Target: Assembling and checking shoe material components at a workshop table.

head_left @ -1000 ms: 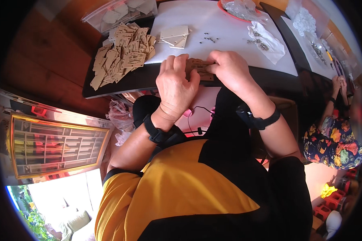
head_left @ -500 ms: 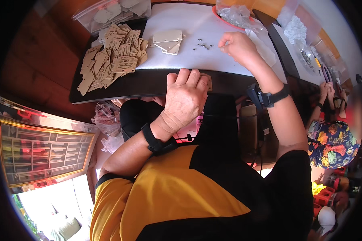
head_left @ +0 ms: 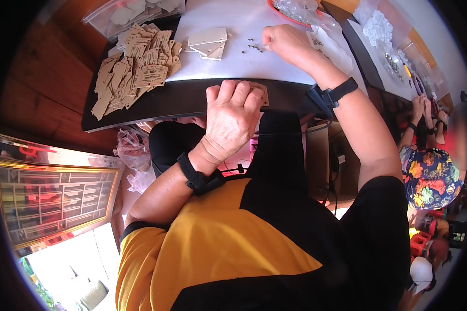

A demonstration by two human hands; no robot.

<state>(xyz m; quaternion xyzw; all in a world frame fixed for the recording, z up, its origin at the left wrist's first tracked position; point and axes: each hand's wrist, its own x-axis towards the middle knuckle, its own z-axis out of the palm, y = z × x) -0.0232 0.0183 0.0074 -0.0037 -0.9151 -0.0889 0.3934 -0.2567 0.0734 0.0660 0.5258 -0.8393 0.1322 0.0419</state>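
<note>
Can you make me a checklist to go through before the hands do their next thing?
1. Left hand is on the brown card: ok, the card pokes out past its fingers.
2. Whole brown card can be seen: not ok, the left hand covers part of it.
3. Small metal pieces are near the right hand: ok, they lie by its fingertips.
4. Right hand has a piece: cannot tell, its curled fingers hide that.
5. White cards are apart from the metal pieces: ok, they lie to the left.

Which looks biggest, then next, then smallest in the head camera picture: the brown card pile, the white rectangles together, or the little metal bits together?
1. brown card pile
2. white rectangles
3. little metal bits
</note>
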